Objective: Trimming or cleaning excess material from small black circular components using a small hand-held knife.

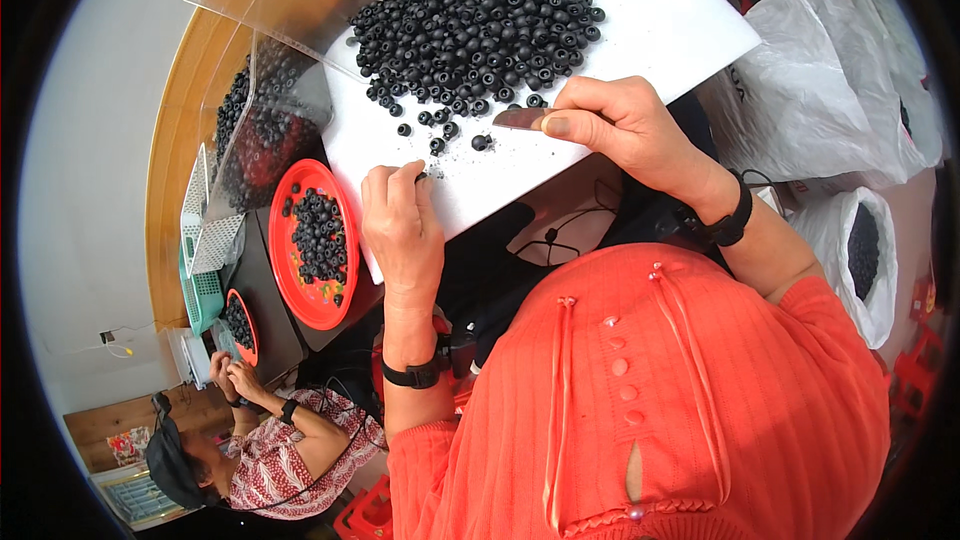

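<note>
My right hand (625, 125) pinches a thin flat blade (518, 118) between thumb and forefinger, clenched near its back end so the tip sticks out to the left of the grip. Just beyond that tip lie a few loose black beads (480, 142) on the white board (660, 30), and above the grip the main heap of beads (480, 15) spreads across the board's far half. My left hand (400, 225) is curled with its fingertips pressed down at the board's near edge; it looks to be pinching one bead, though I cannot tell for sure, since the fingers cover it.

I judge the beads small, light and hard, with a hole through each, so they will roll and scatter at a nudge; better to take one by its sides with two fingertips, or steady it against the board. The blade is stiff and thin, best held well back from its edge.

Left of my left hand sits a red plate (340, 310) with more beads. Another person (270, 450) works lower left.
</note>
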`<state>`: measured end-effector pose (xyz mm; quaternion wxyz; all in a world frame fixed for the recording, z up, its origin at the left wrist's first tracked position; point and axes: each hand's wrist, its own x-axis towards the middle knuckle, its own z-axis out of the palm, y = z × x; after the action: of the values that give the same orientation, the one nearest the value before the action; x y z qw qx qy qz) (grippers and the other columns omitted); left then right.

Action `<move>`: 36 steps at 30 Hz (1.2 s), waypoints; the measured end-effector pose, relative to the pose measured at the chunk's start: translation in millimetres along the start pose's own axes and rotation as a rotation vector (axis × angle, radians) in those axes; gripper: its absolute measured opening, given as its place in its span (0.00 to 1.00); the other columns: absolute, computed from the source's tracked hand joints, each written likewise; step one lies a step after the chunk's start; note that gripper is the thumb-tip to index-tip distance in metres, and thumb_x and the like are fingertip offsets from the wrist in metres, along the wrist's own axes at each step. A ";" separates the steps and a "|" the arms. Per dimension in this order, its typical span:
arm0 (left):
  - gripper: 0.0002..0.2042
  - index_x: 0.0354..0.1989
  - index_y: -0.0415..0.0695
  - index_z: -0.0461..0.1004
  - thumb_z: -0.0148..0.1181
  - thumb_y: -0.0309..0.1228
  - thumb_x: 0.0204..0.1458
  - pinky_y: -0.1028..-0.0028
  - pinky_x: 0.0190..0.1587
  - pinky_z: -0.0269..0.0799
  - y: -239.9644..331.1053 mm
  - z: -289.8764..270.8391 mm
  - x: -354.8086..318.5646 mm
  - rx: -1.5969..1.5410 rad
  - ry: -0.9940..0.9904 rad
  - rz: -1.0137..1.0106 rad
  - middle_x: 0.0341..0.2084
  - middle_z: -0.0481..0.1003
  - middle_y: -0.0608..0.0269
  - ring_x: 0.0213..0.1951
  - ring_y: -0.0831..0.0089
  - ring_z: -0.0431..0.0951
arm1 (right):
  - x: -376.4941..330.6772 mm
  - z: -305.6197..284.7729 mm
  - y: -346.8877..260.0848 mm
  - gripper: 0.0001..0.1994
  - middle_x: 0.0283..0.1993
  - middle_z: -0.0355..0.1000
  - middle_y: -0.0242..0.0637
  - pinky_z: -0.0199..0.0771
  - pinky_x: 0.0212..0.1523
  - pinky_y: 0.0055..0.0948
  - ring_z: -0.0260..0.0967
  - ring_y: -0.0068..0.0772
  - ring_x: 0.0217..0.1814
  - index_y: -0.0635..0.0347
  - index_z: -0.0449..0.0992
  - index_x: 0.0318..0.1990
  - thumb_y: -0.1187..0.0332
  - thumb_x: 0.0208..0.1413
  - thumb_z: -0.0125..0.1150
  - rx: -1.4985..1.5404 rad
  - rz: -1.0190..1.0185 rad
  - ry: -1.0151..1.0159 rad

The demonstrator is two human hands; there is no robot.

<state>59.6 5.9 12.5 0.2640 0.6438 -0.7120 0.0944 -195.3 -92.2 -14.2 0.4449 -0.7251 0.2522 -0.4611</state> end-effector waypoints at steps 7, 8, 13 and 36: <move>0.08 0.40 0.38 0.78 0.62 0.18 0.52 0.66 0.35 0.70 -1.3 0.4 -0.9 0.211 0.084 0.122 0.30 0.71 0.57 0.33 0.63 0.75 | 1.4 0.6 -3.2 0.16 0.16 0.61 0.32 0.58 0.22 0.27 0.57 0.20 0.19 0.62 0.76 0.27 0.59 0.62 0.65 -0.039 -0.005 0.013; 0.08 0.41 0.37 0.79 0.63 0.19 0.52 0.70 0.35 0.69 0.9 -3.6 -2.6 -0.023 0.059 -0.001 0.30 0.72 0.60 0.32 0.67 0.75 | 1.9 0.0 -3.4 0.17 0.16 0.61 0.33 0.58 0.22 0.27 0.57 0.23 0.18 0.61 0.75 0.26 0.59 0.62 0.65 -0.062 0.016 -0.001; 0.11 0.46 0.30 0.79 0.62 0.22 0.58 0.78 0.33 0.71 15.7 -8.5 0.6 -1.119 -0.062 -0.383 0.36 0.76 0.61 0.33 0.74 0.75 | 6.5 7.8 -21.9 0.19 0.16 0.65 0.38 0.61 0.22 0.33 0.63 0.36 0.17 0.59 0.75 0.25 0.54 0.61 0.65 -0.165 -0.040 -0.023; 0.16 0.56 0.29 0.74 0.56 0.21 0.61 0.71 0.28 0.77 31.4 21.1 7.4 -1.589 -0.079 -0.461 0.41 0.76 0.52 0.34 0.67 0.78 | 3.1 20.1 -17.0 0.19 0.18 0.68 0.38 0.65 0.21 0.38 0.69 0.43 0.20 0.57 0.71 0.24 0.55 0.62 0.62 -0.537 -0.158 0.040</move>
<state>23.6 -5.7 4.9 0.6276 0.3982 -0.4257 -0.5161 -176.7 -78.2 -1.4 0.1942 -0.8254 0.3166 -0.4251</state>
